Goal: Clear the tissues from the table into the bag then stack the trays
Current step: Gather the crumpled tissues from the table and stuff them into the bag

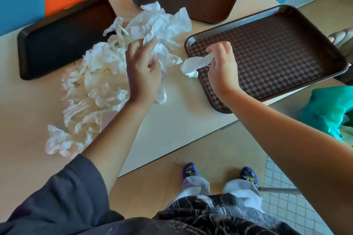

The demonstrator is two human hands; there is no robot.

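Pinching one tissue (pixel 193 66) over a checkered tray (pixel 277 49), the right hand (pixel 222 66) seemed bound for the green bag (pixel 328 108); the left hand (pixel 142 68) hovered loose-fingered above the tissue pile (pixel 107 66) on the table (pixel 172 120).

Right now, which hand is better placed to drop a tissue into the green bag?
The right hand. It already pinches a tissue over the checkered tray, and the green bag lies on its side. The left hand is open over the pile.
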